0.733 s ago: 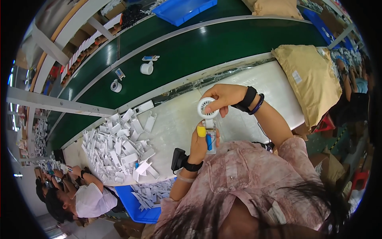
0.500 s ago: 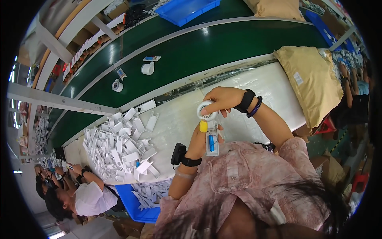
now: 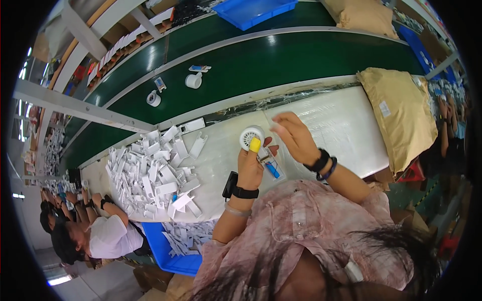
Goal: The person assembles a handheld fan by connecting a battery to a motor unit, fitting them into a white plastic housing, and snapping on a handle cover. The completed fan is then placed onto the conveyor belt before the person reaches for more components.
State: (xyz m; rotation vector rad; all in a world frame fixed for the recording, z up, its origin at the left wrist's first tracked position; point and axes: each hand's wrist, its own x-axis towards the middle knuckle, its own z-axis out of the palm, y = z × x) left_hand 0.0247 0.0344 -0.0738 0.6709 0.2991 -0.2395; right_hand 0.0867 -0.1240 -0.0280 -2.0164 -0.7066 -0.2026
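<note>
My left hand (image 3: 249,173) is closed around a small handheld fan (image 3: 249,134) over the pale worktable. The fan's round white grille faces up. Its handle lies open, showing a blue cylindrical battery (image 3: 272,169) inside. A yellow cover (image 3: 255,145) sits on my left thumb, which presses near the grille's edge. Just right of the fan, my right hand (image 3: 297,139) hovers apart from it, with fingers stretched and nothing in them. To the left, white plastic casings (image 3: 158,173) lie in a large heap on the table.
A blue bin (image 3: 159,246) of white parts stands below the heap. Beyond the table runs a green conveyor (image 3: 241,67) carrying two more fan units (image 3: 193,81). A brown sack (image 3: 399,123) lies at the right, and a blue tray (image 3: 253,15) sits at the back. Co-workers (image 3: 108,236) are at far left.
My right hand has let go of the fan's head and moved right, its fingers opening. My left hand keeps the fan, now tilted, with the thumb near the grille.
</note>
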